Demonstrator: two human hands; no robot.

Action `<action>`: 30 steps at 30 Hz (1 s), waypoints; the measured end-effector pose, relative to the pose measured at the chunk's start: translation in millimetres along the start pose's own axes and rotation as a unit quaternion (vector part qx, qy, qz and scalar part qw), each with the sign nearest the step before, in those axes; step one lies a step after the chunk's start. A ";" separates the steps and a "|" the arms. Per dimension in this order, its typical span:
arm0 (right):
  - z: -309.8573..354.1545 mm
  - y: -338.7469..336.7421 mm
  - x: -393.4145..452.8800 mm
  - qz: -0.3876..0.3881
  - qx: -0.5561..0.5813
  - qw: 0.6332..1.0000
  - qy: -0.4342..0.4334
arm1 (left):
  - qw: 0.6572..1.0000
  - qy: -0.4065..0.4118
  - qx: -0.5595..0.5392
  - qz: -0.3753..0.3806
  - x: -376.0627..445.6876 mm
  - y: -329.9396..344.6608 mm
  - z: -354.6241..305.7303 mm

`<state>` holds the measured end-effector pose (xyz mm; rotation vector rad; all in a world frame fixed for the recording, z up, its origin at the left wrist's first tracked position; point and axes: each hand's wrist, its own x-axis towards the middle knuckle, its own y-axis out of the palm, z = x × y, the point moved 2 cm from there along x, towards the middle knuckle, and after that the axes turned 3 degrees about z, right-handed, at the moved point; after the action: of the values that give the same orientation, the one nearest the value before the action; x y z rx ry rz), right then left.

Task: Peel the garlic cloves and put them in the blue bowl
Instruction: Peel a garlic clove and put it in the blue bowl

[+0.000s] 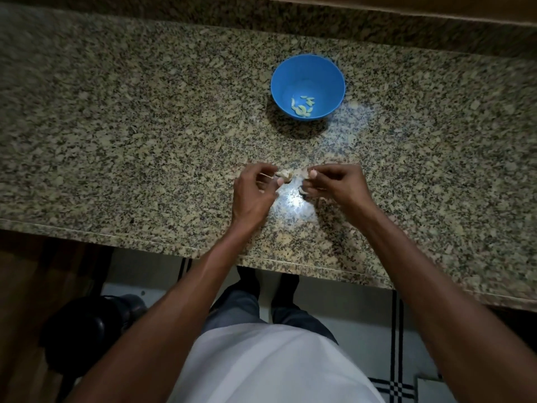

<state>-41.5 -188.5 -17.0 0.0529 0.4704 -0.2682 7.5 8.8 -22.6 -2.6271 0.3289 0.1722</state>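
A blue bowl [308, 80] stands on the speckled granite counter [145, 126], beyond my hands, with several pale peeled garlic cloves [303, 107] at its bottom. My left hand [254, 193] has its fingers curled and pinches a pale garlic piece [284, 175] at its fingertips. A little to the right, my right hand [334, 184] pinches another pale bit of garlic or skin [305, 173]. The two hands are close together, just above the counter. What each pinches is partly hidden by the fingers.
The counter's front edge [203, 251] runs below my wrists. A wooden ledge [377, 7] borders the far side. Below the counter are a tiled floor, my legs and a dark round object [87, 330] at the lower left.
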 end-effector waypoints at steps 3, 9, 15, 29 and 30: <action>2.2 11.1 -11.1 0.034 0.100 0.994 0.015 | 0.989 -0.026 -0.124 0.077 -5.4 9.8 -10.7; 7.1 25.8 -11.8 -0.004 0.070 0.997 -0.019 | 0.979 -0.038 -0.190 0.060 -3.8 10.4 -19.1; 7.1 37.0 -8.9 -0.044 0.009 0.997 -0.061 | 0.989 -0.032 -0.140 0.039 0.4 5.9 -15.8; -5.5 36.6 -10.2 -0.142 -0.110 0.970 -0.166 | 0.922 -0.284 -0.253 0.071 13.5 18.3 -27.6; -6.9 37.7 -11.7 -0.151 -0.142 0.960 -0.188 | 0.910 -0.311 -0.267 0.070 12.3 19.2 -28.7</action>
<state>-44.5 -148.5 -18.3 -0.3488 0.1309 -0.4971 16.1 -23.8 -8.3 -2.8669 0.2669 1.2744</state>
